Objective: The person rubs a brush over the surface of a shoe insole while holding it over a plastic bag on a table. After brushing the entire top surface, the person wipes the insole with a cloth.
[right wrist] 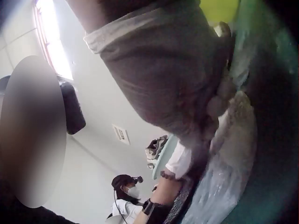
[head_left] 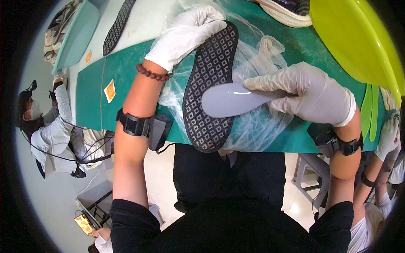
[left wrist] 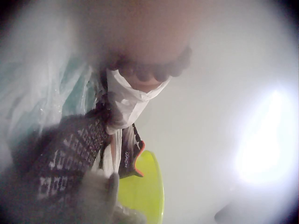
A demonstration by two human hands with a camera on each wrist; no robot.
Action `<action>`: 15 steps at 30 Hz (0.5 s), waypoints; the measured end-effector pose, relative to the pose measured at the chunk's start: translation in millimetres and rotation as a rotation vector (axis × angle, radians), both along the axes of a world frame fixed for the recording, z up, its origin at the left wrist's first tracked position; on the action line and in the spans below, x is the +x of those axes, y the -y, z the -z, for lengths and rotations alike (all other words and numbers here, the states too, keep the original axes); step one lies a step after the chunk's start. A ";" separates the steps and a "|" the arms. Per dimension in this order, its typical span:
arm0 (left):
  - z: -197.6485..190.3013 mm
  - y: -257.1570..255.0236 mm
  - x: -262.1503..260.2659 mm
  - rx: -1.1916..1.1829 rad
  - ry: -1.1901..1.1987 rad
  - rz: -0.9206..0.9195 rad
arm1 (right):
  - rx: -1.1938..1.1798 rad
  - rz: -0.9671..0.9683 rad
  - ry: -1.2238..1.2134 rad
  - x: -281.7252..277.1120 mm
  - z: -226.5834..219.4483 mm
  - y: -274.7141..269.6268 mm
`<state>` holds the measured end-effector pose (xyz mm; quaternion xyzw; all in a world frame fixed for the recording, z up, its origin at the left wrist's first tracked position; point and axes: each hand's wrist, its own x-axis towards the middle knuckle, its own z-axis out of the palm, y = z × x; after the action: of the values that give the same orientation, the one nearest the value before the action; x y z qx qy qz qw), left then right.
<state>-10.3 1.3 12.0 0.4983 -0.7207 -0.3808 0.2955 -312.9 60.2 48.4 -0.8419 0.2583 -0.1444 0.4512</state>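
In the head view my gloved left hand [head_left: 185, 36] grips a black insole [head_left: 206, 92] with a pale diamond pattern by its upper end. The insole stretches down toward the table's near edge, over a crumpled clear plastic bag [head_left: 257, 126]. My gloved right hand [head_left: 308, 90] pinches a smooth grey shoehorn [head_left: 232, 101] between thumb and fingers. Its broad rounded end overlaps the insole's middle. In the left wrist view the patterned insole [left wrist: 70, 163] shows blurred beside the white glove. The right glove [right wrist: 163, 65] fills much of the right wrist view and hides the shoehorn.
A yellow-green basin [head_left: 363, 42] stands at the right, with a shoe [head_left: 291, 12] beside it. Green strips [head_left: 370, 111] lie near the right edge. Another patterned insole [head_left: 118, 29] and a pale blue basin [head_left: 80, 38] holding shoes are at upper left. Other people sit on both sides.
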 end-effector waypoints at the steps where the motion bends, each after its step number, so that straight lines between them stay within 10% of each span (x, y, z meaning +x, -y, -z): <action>1: 0.2 -0.5 0.1 -0.003 0.009 -0.004 | -0.002 0.028 0.004 1.0 0.2 0.9; 15: 5.3 0.8 0.2 0.062 -0.136 -0.010 | 0.085 0.161 0.009 2.5 3.3 1.5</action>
<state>-10.0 0.5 6.7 0.4838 -0.6844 -0.4345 0.3298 -310.5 58.8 45.1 -0.7979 0.3287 -0.1729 0.4747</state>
